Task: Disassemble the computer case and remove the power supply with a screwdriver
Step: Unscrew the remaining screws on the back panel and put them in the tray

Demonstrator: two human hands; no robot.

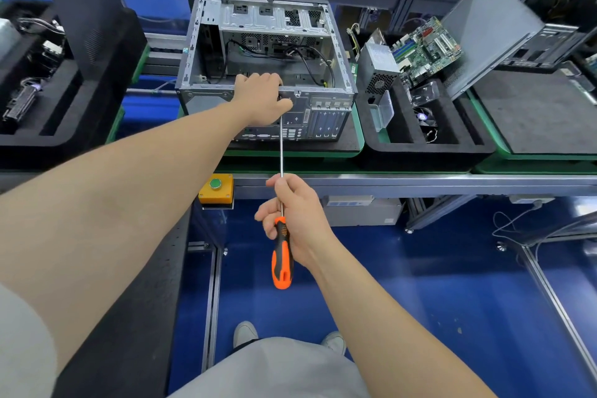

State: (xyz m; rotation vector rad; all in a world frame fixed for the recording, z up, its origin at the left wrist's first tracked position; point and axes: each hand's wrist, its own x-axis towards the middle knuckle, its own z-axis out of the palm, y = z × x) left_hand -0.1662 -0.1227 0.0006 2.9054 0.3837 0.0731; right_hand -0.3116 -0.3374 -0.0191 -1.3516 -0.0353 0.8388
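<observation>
Your left hand [258, 97] is up on the open silver-grey metal computer case [326, 119]. Its fingers are curled over the top edge of the rear panel, and the thumb is pressed down on the panel face.

Your right hand [297, 220] grips the long screwdriver with the orange-and-black handle [282, 252]. The fingers are wrapped round the top of the handle and the lower shaft, with the forefinger lying along the steel. The butt of the handle sticks out below your palm. The thin shaft runs straight up to the rear panel, and its tip sits just beside your left thumb. I cannot tell whether it is seated in a screw.

The case stands on a green-edged pallet [358, 139] with its side off, so the black cables and the drive cage show inside.

Just to the right of it, a grey metal power supply box with a round fan grille [379, 69] leans in a black foam tray [420, 145]. It touches a green circuit board [426, 48] propped behind it. A flat grey metal panel [491, 29] leans further right.

A yellow box with a green push button [215, 189] hangs on the bench rail, between your forearms.
</observation>
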